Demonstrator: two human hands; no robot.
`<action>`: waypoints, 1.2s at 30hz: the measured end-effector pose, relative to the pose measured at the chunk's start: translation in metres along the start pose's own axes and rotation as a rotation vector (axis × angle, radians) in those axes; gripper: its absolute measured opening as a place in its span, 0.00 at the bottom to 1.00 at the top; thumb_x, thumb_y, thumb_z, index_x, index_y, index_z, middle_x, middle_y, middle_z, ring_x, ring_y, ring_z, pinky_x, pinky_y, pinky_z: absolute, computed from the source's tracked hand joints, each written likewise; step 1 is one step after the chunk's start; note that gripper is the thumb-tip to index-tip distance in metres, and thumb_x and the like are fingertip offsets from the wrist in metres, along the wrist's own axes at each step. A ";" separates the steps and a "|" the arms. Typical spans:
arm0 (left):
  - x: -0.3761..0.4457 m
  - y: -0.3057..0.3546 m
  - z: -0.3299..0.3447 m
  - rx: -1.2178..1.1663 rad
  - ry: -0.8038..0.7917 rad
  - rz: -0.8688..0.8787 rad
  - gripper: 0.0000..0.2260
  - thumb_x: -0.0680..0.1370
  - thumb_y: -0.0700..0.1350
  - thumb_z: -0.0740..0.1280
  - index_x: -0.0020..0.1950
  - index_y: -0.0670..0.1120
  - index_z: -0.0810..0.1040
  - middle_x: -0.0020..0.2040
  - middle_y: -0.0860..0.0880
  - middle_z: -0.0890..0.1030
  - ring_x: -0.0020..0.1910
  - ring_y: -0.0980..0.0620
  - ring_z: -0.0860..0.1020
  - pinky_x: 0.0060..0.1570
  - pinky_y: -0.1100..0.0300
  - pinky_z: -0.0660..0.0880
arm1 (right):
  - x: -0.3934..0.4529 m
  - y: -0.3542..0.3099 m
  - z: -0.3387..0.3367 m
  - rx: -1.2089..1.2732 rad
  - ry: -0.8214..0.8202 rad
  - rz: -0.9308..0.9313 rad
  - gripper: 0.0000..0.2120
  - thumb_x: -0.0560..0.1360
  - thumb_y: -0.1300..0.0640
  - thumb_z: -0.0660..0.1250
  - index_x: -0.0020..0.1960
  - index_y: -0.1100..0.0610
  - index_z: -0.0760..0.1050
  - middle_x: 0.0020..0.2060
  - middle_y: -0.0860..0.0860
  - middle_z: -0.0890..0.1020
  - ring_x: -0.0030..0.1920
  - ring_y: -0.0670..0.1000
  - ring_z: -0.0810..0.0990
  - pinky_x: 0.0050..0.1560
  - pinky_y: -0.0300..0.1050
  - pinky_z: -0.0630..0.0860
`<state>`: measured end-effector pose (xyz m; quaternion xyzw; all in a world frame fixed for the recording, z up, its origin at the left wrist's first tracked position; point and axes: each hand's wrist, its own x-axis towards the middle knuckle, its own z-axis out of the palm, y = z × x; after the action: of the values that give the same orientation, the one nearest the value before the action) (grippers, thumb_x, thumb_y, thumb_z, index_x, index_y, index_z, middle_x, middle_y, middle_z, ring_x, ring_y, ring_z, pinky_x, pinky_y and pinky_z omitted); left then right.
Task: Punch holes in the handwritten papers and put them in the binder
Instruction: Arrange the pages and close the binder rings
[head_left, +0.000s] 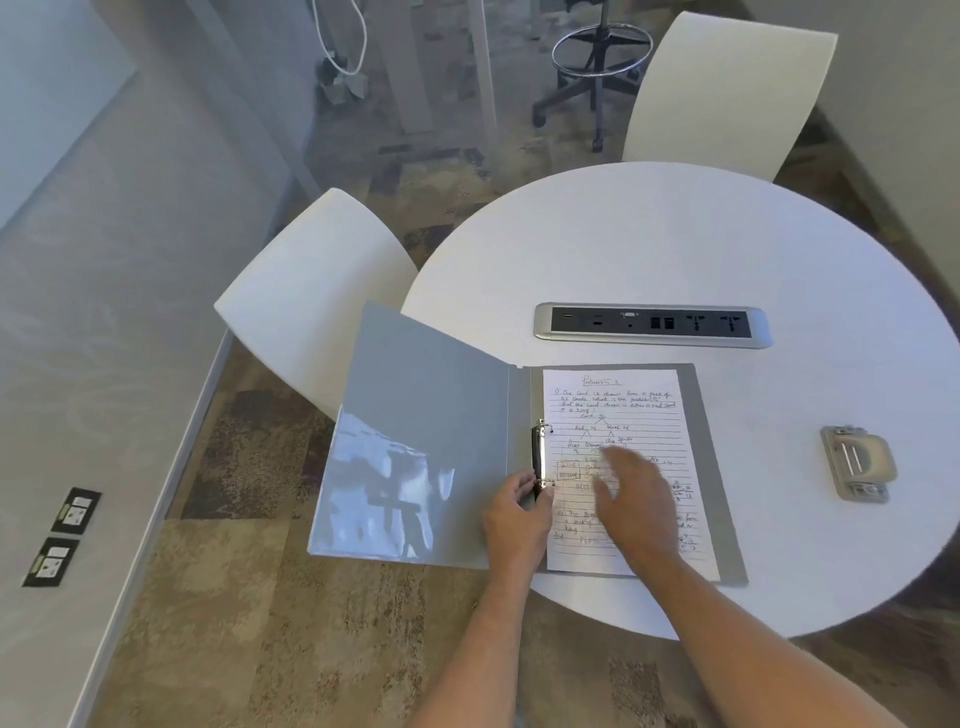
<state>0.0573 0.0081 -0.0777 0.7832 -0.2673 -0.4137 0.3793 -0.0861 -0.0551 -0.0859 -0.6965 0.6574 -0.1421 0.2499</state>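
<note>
head view: a grey binder (431, 441) lies open on the near left part of a round white table (727, 249), its front cover hanging out past the table edge over the carpet (249, 623). the handwritten paper (623, 410) sits on the binder's right-hand leaf, lined, with writing and small diagrams across it.

the left hand (514, 514) is at the lower end of the ring mechanism (537, 460), fingers curled in against the lower ring; whether it actually pinches the metal cannot be told, as the fingers hide that spot. just to the right of that hand, the right hand (631, 499) lies over the middle of the paper with its fingers straight and spread, blurred, palm down; whether it presses the sheet or floats just above it cannot be told. the upper ring sits above the left hand, at the paper's left margin.

well to the right of the right hand, alone on the table, lies a grey hole punch (857, 462). beyond both hands, past the top edge of the binder, a silver power and data strip (652, 326) is set into the tabletop.

left of the left hand, past the binder cover, stands a white chair (311, 296); a second white chair (727, 88) stands at the far side of the table, with a black stool base (597, 78) on the floor to its left.
</note>
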 end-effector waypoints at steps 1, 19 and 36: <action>-0.003 0.000 0.002 0.005 -0.005 0.000 0.19 0.78 0.48 0.74 0.69 0.51 0.79 0.62 0.55 0.83 0.61 0.59 0.81 0.63 0.53 0.80 | -0.002 0.002 -0.006 -0.058 0.077 0.151 0.27 0.76 0.51 0.72 0.73 0.56 0.73 0.70 0.54 0.76 0.70 0.57 0.73 0.71 0.56 0.70; -0.036 0.003 0.003 0.117 -0.255 0.008 0.30 0.78 0.46 0.74 0.78 0.53 0.68 0.75 0.56 0.73 0.73 0.60 0.69 0.74 0.56 0.68 | -0.011 0.043 -0.052 -0.121 0.009 0.679 0.48 0.63 0.34 0.79 0.69 0.63 0.66 0.63 0.63 0.75 0.64 0.64 0.74 0.65 0.57 0.70; -0.047 0.095 -0.019 -0.068 -0.084 0.131 0.29 0.70 0.66 0.75 0.61 0.48 0.79 0.51 0.50 0.84 0.50 0.50 0.84 0.36 0.69 0.76 | -0.017 -0.028 -0.102 0.684 -0.542 -0.007 0.11 0.75 0.53 0.75 0.52 0.58 0.83 0.46 0.51 0.89 0.49 0.50 0.88 0.61 0.59 0.80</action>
<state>0.0391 -0.0041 0.0276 0.7327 -0.3196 -0.4292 0.4205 -0.1180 -0.0545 0.0167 -0.5879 0.4807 -0.1645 0.6294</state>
